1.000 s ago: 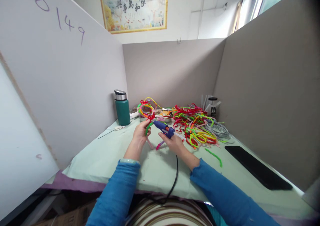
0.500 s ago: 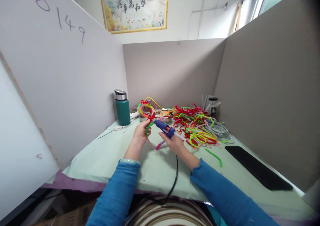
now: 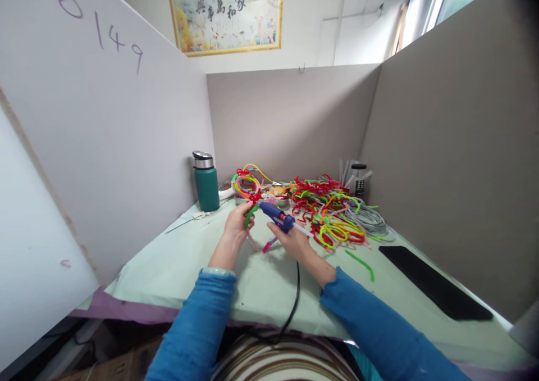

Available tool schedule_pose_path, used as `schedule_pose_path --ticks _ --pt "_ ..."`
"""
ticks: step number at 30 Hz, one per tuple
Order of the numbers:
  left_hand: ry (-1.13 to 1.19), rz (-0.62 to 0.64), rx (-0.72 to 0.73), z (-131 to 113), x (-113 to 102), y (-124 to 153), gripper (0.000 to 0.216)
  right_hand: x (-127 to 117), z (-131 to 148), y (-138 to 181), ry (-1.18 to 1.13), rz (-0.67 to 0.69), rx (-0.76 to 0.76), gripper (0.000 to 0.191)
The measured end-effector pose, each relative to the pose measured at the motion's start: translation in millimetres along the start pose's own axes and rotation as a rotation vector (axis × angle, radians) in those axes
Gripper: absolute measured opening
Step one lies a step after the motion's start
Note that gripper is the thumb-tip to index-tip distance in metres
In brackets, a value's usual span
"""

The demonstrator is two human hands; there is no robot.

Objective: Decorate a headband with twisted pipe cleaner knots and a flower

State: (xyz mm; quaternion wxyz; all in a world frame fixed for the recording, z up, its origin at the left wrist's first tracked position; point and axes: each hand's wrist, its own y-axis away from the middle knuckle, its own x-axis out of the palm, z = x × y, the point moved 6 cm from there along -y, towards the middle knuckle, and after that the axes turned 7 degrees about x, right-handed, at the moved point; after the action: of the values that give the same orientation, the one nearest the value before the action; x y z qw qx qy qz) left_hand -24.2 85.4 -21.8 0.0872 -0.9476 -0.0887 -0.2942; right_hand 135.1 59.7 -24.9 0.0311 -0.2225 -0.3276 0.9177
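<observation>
Pinched in my left hand [image 3: 238, 223] is a pipe-cleaner ring [image 3: 246, 185] of several coloured strands, with red bows at its top and bottom. A green end hangs by my fingers and a pink one below them. My right hand [image 3: 293, 239] is wrapped round a blue hot glue gun [image 3: 277, 214], a clear glue stick jutting from its back. The gun's nozzle points left at the lower red bow, close to my left fingertips; whether it touches cannot be made out. A purple and magenta pipe cleaner [image 3: 268, 245] shows between my hands.
A heap of coloured pipe cleaners [image 3: 322, 195] lies back right, beside a grey coil [image 3: 366, 218]. A green bottle [image 3: 206, 184] stands back left, a black-lidded jar [image 3: 359, 180] back right. One green strand [image 3: 362, 264] and a black slab [image 3: 433, 282] lie right. A black cord [image 3: 296, 296] crosses the front edge.
</observation>
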Motion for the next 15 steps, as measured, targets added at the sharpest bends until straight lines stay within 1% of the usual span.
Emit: schedule_pose_path --ticks 8,15 --pt "0.011 -0.02 -0.007 -0.3 0.2 0.7 0.017 1.0 3.2 0.3 -0.022 0.019 0.002 0.032" --pt "0.006 -0.004 -0.006 0.3 -0.2 0.1 0.018 -2.7 3.5 0.4 0.023 -0.02 0.017 0.034"
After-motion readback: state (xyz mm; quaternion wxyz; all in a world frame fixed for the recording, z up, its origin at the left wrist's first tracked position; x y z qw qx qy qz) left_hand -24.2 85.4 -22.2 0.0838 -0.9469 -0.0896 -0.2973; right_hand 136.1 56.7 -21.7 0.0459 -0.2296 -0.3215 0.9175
